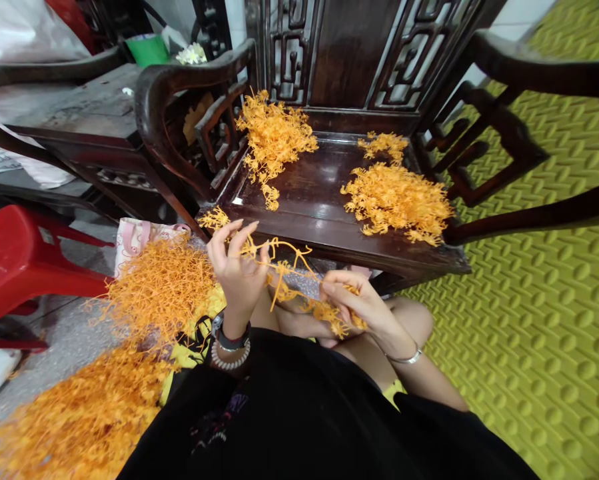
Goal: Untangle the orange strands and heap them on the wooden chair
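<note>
My left hand (240, 267) is raised in front of the chair, with its thumb and fingers curled about a thin orange branched plastic piece (290, 248). Where exactly the fingertips grip it is partly hidden. To its right, my right hand (352, 299) is closed in a pinch around small orange plastic flower pieces (336, 320), several of which hang below the fingers over my lap. A thin orange strand stretches between both hands. On the chair seat (314, 183) lie a left pile of orange flower pieces (279, 133), a larger right pile (402, 203) and a small cluster (384, 145) behind it.
Beside my left arm, a heap of thin orange stems (159, 287) rises near a pink-and-white bag (134, 233). Another orange heap (84, 413) covers the floor at lower left. A red stool (34, 260) stands left; yellow textured matting (544, 320) lies right. Carved armrests flank the seat.
</note>
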Available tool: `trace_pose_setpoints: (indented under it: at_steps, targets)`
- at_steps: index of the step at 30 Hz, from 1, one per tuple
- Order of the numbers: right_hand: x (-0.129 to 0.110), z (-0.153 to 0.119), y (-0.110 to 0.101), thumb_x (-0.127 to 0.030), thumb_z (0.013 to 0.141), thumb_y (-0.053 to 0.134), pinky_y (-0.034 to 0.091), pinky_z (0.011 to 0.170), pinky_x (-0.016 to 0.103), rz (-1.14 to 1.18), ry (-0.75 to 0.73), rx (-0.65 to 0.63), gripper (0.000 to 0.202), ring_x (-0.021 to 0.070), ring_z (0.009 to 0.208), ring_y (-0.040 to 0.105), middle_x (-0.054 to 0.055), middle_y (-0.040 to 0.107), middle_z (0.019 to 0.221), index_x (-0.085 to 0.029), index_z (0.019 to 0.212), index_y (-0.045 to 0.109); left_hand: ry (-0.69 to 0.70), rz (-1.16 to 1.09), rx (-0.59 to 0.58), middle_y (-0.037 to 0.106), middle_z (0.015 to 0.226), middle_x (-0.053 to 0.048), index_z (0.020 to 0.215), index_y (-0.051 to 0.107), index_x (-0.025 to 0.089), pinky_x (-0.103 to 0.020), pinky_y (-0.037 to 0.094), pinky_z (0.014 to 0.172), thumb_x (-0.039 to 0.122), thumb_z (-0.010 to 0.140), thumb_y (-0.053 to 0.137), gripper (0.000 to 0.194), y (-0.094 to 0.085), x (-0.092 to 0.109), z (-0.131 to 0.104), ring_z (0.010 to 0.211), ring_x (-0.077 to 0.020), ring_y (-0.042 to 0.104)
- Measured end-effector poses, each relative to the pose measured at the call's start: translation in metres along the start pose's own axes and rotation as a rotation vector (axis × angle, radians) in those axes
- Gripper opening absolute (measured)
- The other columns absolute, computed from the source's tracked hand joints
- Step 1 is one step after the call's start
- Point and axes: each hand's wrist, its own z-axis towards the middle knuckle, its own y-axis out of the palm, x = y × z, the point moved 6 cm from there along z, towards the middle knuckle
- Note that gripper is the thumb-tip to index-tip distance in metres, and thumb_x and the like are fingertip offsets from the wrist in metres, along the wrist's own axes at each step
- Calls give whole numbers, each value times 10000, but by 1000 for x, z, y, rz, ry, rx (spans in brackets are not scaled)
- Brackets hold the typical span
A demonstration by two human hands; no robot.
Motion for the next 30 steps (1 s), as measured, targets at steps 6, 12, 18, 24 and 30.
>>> trace_pose_setpoints:
  at_steps: [6,12,18,24,30]
  targets:
    - [-17,-12,-24,-377,842,653,170,422,223,144,-57,144,298,26,343,208,-38,372,410,-142,662,622,-2,-29,70,613,1146,-108,1109,662,150,-367,449,975,151,833,622,278,-13,-16,12,1104,-203,564]
    - [-18,-10,-37,-329,901,575,435,710,267,211,-46,66,248,71,414,314,-34,329,380,-173,744,686,-3,-178,-93,689,886,-41,921,698,160,-285,496,807,226,846,662,107,-19,-31,19,826,-143,634]
    - [-22,-10,-43,-353,935,523,419,632,279,218,-30,61,407,144,623,519,22,540,631,-201,1309,570,15,-220,-827,677,1084,-37,1131,661,217,-352,446,915,272,902,597,244,7,-41,-17,991,-178,609]
    - [-26,-10,-31,-313,867,631,476,655,227,208,9,16,210,120,694,599,37,646,792,-206,1040,688,-8,-277,-837,451,1416,-115,1413,406,204,-426,348,1105,480,787,713,750,7,-24,-23,1314,-248,413]
    - [-22,-6,-11,-532,850,404,528,811,402,509,138,-45,509,236,892,651,116,671,921,-123,998,668,70,-834,-774,438,1428,-118,1378,433,213,-460,278,1153,289,879,627,541,15,36,-20,1382,-264,339]
